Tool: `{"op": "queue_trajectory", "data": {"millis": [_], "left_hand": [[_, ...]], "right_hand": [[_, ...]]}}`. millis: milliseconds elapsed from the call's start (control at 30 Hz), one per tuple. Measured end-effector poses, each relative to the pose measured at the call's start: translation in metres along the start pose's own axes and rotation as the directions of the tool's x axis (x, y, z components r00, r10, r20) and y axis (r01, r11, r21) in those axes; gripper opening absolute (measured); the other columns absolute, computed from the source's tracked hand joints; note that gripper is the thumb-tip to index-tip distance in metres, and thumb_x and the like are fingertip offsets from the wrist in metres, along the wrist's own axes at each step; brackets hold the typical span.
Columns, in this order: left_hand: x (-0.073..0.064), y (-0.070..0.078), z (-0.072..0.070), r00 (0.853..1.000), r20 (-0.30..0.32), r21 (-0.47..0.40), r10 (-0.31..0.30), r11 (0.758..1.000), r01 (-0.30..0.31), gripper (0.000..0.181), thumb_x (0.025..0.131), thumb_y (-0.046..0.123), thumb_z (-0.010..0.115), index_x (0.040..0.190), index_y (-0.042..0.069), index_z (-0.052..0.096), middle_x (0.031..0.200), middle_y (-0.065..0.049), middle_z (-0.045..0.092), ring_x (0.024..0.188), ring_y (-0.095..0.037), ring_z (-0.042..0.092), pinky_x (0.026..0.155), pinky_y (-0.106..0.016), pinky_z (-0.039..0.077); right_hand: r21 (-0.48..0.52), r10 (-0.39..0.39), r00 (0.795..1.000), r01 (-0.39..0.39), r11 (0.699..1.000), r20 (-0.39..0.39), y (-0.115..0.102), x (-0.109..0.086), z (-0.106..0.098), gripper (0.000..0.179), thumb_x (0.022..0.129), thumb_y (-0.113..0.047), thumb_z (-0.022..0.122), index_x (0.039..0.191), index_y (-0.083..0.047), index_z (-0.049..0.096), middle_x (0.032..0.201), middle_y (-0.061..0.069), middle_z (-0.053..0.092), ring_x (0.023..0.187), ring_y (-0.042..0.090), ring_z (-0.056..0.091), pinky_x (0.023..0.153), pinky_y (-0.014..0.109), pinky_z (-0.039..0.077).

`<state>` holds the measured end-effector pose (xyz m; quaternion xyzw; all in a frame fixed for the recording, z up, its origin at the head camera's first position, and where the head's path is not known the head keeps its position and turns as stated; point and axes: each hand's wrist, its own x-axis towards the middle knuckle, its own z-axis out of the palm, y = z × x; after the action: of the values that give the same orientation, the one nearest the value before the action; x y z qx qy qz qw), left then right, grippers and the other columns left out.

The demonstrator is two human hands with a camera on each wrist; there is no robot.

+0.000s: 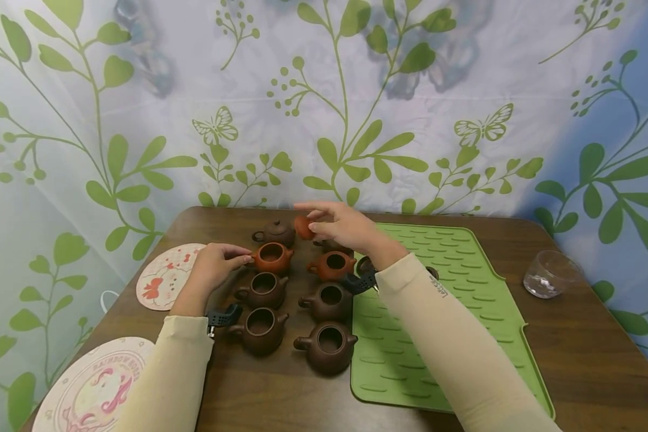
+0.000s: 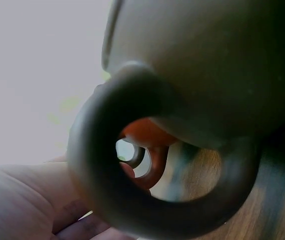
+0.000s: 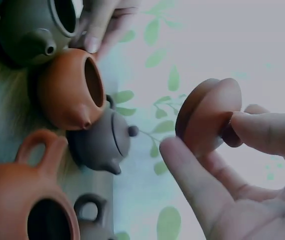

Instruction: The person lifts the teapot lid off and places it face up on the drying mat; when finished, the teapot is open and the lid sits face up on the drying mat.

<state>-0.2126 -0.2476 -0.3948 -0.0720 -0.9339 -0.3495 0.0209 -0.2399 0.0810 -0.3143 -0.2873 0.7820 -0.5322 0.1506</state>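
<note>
My right hand (image 1: 351, 228) pinches an orange-red teapot lid (image 3: 210, 117) by its knob, up in the air near the back of the table. My left hand (image 1: 216, 267) has its thumb and fingers at the handle of an orange-red teapot (image 1: 272, 258), which stands without a lid in the left row. A second lidless orange-red teapot (image 1: 332, 266) stands to its right, below my right hand. Behind the left one is a dark brown teapot (image 1: 275, 233) with its lid on. In the left wrist view a dark teapot's handle (image 2: 92, 135) hides part of my left fingers.
More lidless dark teapots stand nearer, such as one (image 1: 261, 330) in the left row and one (image 1: 329, 348) in the right row. A green drying mat (image 1: 464, 336) lies right, partly under my forearm. A clear glass (image 1: 545, 276) stands far right; two round mats (image 1: 162, 288) lie left.
</note>
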Motion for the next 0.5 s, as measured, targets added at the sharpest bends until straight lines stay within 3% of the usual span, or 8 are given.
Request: {"op": "queue_trajectory", "data": {"millis": [100, 233, 367, 500], "left_hand": [[0.000, -0.001, 0.000, 1.000, -0.002, -0.001, -0.004, 1.000, 0.004, 0.026, 0.103, 0.024, 0.073, 0.120, 0.006, 0.080, 0.115, -0.014, 0.075, 0.111, -0.037, 0.067, 0.095, -0.057, 0.051], [0.000, -0.002, 0.001, 1.000, -0.005, -0.001, -0.010, 1.000, 0.010, 0.026, 0.103, 0.025, 0.074, 0.120, 0.007, 0.081, 0.115, -0.014, 0.075, 0.111, -0.037, 0.067, 0.096, -0.056, 0.051], [0.000, -0.002, 0.002, 1.000, -0.008, 0.004, -0.012, 1.000, 0.012, 0.025, 0.103, 0.025, 0.074, 0.119, 0.007, 0.081, 0.115, -0.013, 0.075, 0.111, -0.037, 0.067, 0.096, -0.056, 0.051], [0.000, -0.001, 0.002, 1.000, -0.011, 0.007, -0.003, 1.000, 0.003, 0.025, 0.103, 0.024, 0.074, 0.119, 0.007, 0.081, 0.114, -0.014, 0.075, 0.112, -0.038, 0.067, 0.096, -0.057, 0.051]], "right_hand": [[0.208, 0.021, 1.000, -0.025, 0.978, 0.021, 0.007, -0.012, -0.013, 0.046, 0.111, -0.006, 0.054, 0.156, -0.017, 0.055, 0.154, 0.009, 0.043, 0.137, 0.022, 0.050, 0.107, 0.047, 0.048], [0.429, 0.011, 1.000, -0.021, 0.903, 0.026, 0.018, -0.026, -0.027, 0.047, 0.110, 0.001, 0.051, 0.157, -0.003, 0.047, 0.157, 0.016, 0.038, 0.142, 0.035, 0.043, 0.110, 0.052, 0.044], [0.508, 0.014, 1.000, -0.020, 0.861, 0.015, 0.029, -0.042, -0.036, 0.053, 0.109, 0.002, 0.055, 0.159, 0.000, 0.038, 0.158, 0.020, 0.034, 0.140, 0.047, 0.043, 0.109, 0.051, 0.045], [0.478, 0.062, 0.998, -0.048, 0.877, -0.012, 0.039, -0.058, -0.043, 0.064, 0.103, 0.005, 0.065, 0.159, -0.001, 0.035, 0.156, 0.023, 0.037, 0.134, 0.051, 0.049, 0.108, 0.050, 0.046]]}}
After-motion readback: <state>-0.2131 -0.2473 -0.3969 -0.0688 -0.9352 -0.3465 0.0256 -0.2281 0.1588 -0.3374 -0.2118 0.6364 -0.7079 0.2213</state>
